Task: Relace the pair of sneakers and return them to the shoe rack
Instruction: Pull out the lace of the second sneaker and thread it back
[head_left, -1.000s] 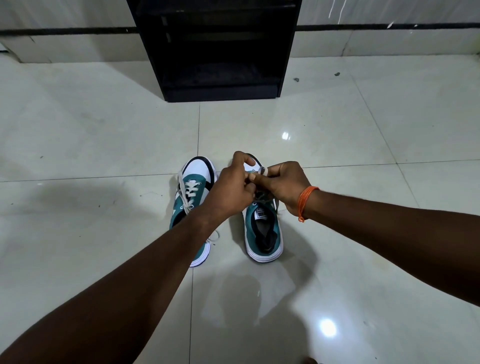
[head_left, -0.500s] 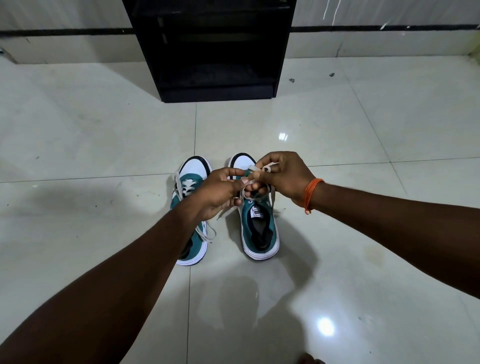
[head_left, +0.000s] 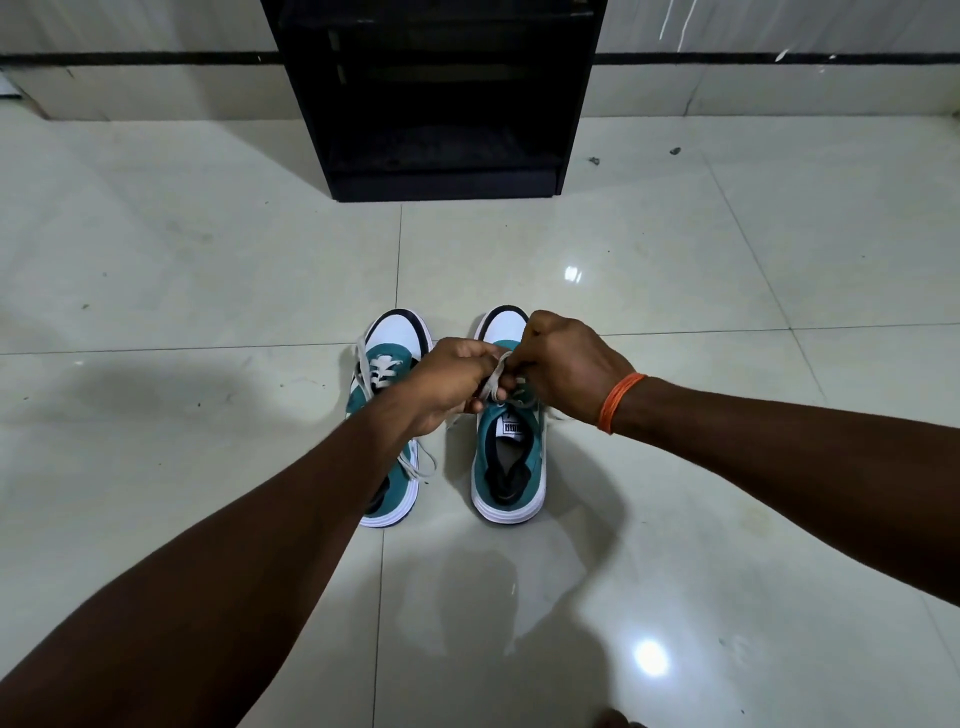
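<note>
Left hand (head_left: 452, 379) and right hand (head_left: 566, 364) meet over the right-side sneaker (head_left: 511, 467), which lies on the floor (head_left: 675, 249) with its heel toward the person and its toe toward the shoe rack (head_left: 441, 182). Each grip pinches the white lace (head_left: 493, 382) (fingers curled) directly above the tongue. The left-side sneaker (head_left: 395, 338) stands just beside.

We see two green-and-white sneakers (head_left: 396, 332) side by side on the floor (head_left: 208, 260), toes toward the black shoe rack (head_left: 441, 104).
</note>
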